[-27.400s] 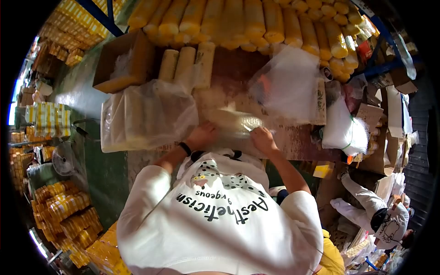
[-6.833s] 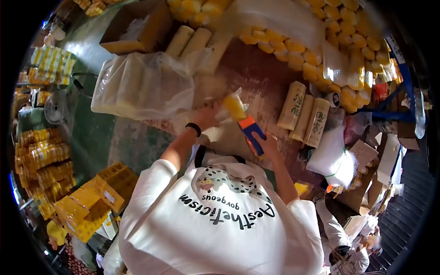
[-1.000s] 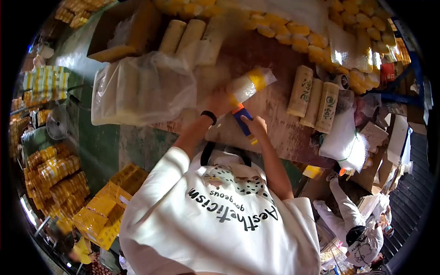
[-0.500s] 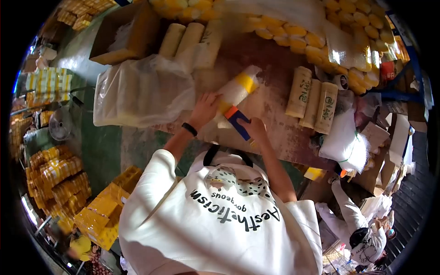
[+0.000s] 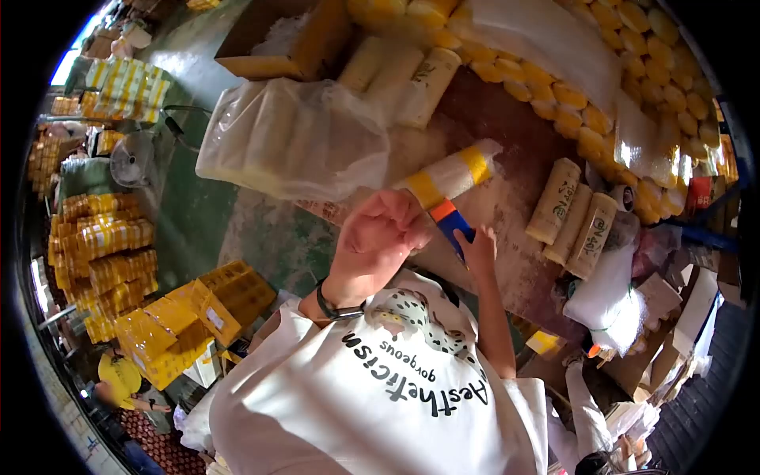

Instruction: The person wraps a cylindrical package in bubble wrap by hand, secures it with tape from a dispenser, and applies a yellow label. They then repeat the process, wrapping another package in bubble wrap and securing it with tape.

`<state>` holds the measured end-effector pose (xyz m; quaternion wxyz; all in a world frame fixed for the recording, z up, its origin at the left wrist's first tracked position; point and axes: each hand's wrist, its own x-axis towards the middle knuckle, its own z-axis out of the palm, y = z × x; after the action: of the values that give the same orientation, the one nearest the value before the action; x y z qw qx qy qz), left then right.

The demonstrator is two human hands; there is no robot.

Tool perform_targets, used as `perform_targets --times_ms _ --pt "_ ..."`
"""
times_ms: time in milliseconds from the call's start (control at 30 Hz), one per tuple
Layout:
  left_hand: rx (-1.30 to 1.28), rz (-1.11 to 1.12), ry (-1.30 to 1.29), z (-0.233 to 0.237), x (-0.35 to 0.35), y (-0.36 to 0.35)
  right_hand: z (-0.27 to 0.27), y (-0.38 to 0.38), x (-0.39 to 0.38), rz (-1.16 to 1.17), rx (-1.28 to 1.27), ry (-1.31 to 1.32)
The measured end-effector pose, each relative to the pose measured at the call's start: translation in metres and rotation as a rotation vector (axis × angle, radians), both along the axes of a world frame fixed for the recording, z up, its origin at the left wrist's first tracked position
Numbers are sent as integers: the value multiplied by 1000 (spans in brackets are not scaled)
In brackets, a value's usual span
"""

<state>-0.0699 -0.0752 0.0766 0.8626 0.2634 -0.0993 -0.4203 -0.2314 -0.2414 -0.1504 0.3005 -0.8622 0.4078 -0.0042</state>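
Observation:
My right hand (image 5: 480, 248) is wrapped round a blue and orange tape dispenser (image 5: 453, 225). Its orange end is close to the near end of a bubble-wrapped roll (image 5: 451, 180) with yellow bands at both ends. My left hand (image 5: 381, 234) is raised in front of my chest, to the left of the dispenser. Its fingers are curled closed, and whatever may be in them is hidden. The roll lies at a slant on the reddish-brown table (image 5: 514, 297), just beyond both hands.
A clear plastic bag of pale rolls (image 5: 293, 142) lies at left, before an open cardboard box (image 5: 285, 47). Pale rolls with green writing (image 5: 571, 218) stand at right. Yellow-ended packages (image 5: 590, 119) line the back. Yellow-taped cartons (image 5: 178, 324) are at lower left. A co-worker's sleeve (image 5: 586, 404) shows at lower right.
My left hand has come off the bubble-wrapped roll, lifted toward me and curled closed. My right hand still holds the tape dispenser. The whole view has shifted, with things appearing lower and further right.

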Motion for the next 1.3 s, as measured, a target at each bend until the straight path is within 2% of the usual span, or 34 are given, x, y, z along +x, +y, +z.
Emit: perform_targets --times_ms 67,100,133,167,200,233,300,500,633,733,933,1300 --pt "-16 -21 -25 10 -7 -3 40 4 8 129 -463 -292" --pt "-22 -34 -36 12 -11 -4 95 13 16 23 -122 -415" --pt "-219 -77 -91 6 -11 -6 156 24 22 -89 220 -531" --pt "-231 -81 -148 7 -15 -7 186 36 14 -107 458 -735" --pt "-246 -89 -205 10 -20 -9 218 39 10 132 329 -892" --pt "-263 -97 -262 14 -24 -12 250 45 2 218 366 -922" --pt "-299 -143 -289 23 -34 -16 277 53 -1 403 190 -1088" --pt "-413 -191 -417 37 -63 -28 291 69 -28 323 -17 -1200" --pt "-477 -218 -394 43 -83 -31 292 76 -46 275 -128 -1258" --pt "-539 -177 -447 44 -94 -35 294 78 -57 267 -183 -1281" --pt "-568 -112 -550 46 -108 -34 292 84 -70 246 -217 -1343" --pt "-655 -7 -563 50 -122 -36 296 86 -74 242 -249 -1377"
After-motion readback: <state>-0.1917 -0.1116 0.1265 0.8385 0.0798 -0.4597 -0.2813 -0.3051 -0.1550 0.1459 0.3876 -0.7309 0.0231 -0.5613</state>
